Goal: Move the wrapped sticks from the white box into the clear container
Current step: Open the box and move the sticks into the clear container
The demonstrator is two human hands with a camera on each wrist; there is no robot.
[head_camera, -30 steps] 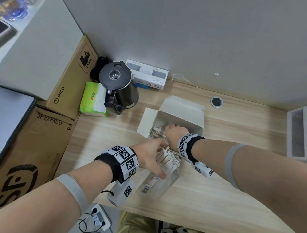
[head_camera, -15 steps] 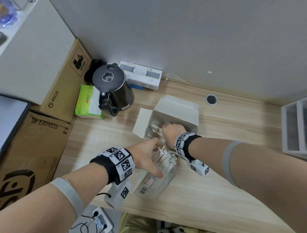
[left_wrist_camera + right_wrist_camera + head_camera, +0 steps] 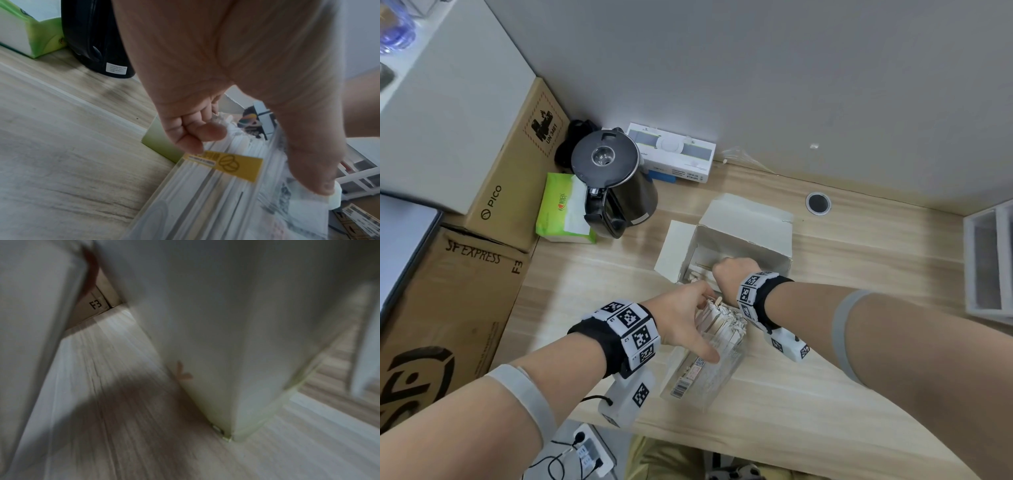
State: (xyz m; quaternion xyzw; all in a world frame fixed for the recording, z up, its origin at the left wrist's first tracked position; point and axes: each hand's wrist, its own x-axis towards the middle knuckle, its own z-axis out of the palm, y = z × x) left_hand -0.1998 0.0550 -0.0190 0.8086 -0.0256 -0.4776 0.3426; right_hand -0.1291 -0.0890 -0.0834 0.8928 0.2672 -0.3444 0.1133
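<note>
The white box (image 3: 750, 240) stands open mid-table with wrapped sticks (image 3: 693, 275) lying in it. My right hand (image 3: 734, 270) reaches down into it, fingers curled into a fist over the sticks, and a stick end juts out to its left. The fingertips are hidden. The clear container (image 3: 705, 373) sits just in front of the box, tilted, packed with wrapped sticks (image 3: 722, 317) that poke out of its top. My left hand (image 3: 698, 322) grips the container near its mouth. In the left wrist view my thumb (image 3: 314, 170) and curled fingers (image 3: 191, 129) clamp the container (image 3: 205, 203).
A black kettle (image 3: 613, 185) and a green tissue pack (image 3: 561, 212) stand at the back left, with a flat white carton (image 3: 674, 154) against the wall. Cardboard boxes (image 3: 448, 291) line the left side. A white drawer unit (image 3: 989, 260) is at the right edge.
The right hand stayed in the white box and its fingers curled in tighter over the sticks. The left hand kept its grip on the container.
</note>
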